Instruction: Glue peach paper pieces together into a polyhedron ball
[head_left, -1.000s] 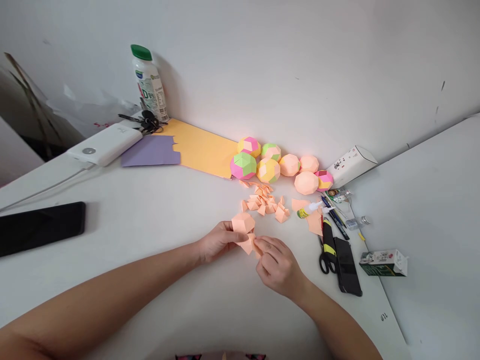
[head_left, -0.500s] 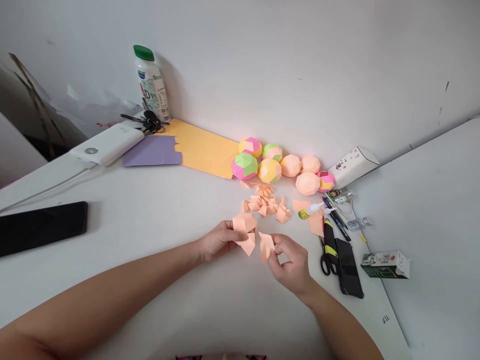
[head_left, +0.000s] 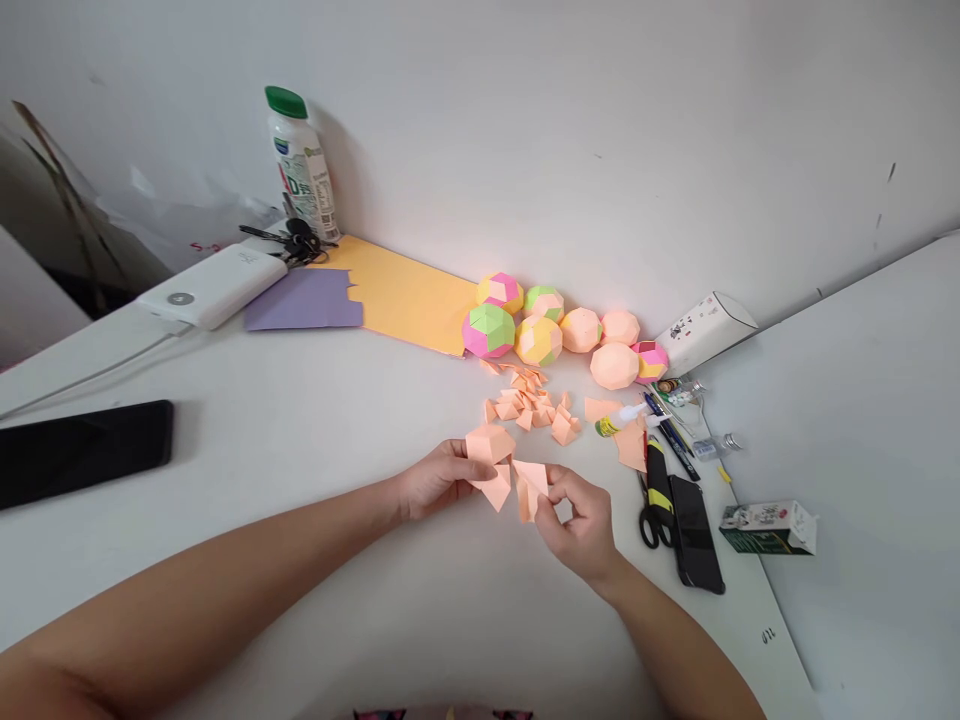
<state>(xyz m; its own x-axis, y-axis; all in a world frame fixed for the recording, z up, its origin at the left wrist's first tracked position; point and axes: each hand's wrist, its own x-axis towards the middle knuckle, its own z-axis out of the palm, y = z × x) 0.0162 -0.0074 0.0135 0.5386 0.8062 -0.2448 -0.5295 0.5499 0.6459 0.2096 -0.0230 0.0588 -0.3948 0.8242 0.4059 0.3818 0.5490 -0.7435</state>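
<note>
Between the thumb and fingers of my left hand (head_left: 442,480) is a peach folded paper assembly (head_left: 489,444), with several joined facets and a flap hanging below the thumb. My right hand (head_left: 581,520) pinches a smaller peach folded paper piece (head_left: 529,488) by its right side. The two papers are very close at the assembly's lower right; I cannot tell whether they touch. Just beyond them lies a loose pile of small folded peach paper pieces (head_left: 525,400). Several faceted paper balls (head_left: 538,341), in peach, yellow, pink and green, stand along the wall.
A glue bottle (head_left: 611,424), scissors (head_left: 651,525), a yellow-black cutter (head_left: 660,485) and a black phone (head_left: 695,535) lie at right, near a carton (head_left: 770,528). Orange card (head_left: 412,298), purple card (head_left: 304,301), a power bank (head_left: 214,285), a bottle (head_left: 304,170) and another phone (head_left: 86,452) are left.
My right hand has turned its paper piece and brought it slightly left, nearer the assembly. The left hand stays almost still, its hold unchanged.
</note>
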